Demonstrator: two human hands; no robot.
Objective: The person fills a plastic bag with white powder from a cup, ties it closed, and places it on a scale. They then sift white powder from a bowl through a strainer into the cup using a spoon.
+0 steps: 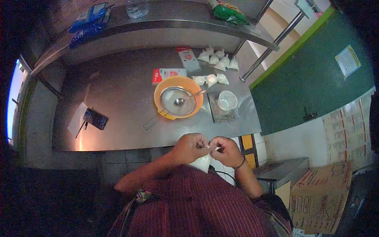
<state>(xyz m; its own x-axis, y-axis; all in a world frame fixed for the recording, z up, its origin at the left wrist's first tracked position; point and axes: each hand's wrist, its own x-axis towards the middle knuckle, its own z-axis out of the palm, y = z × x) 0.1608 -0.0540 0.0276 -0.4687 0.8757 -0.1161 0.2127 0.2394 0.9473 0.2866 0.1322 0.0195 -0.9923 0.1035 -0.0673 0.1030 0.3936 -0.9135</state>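
Note:
A small plastic bag of white powder [202, 162] hangs close to my body, below the table's front edge. My left hand [191, 148] pinches the twisted top of this bag from the left. From the right, my right hand [226, 151] pinches the same top, its fingertips almost touching the left ones. Beyond them an orange bowl [159, 108] holds a sieve [167, 103] with a metal spoon [179, 102] in it. To its right, a white tub [227, 100] stands on a dark flat scale [216, 112]. Several tied bags of white powder [222, 63] sit behind.
The steel table [118, 79] carries a phone [95, 119] and paper [76, 118] at left, and red-and-white packets [169, 74] behind the bowl. A shelf [173, 24] spans above. Cardboard [321, 197] stands at lower right, beside a green panel [300, 87].

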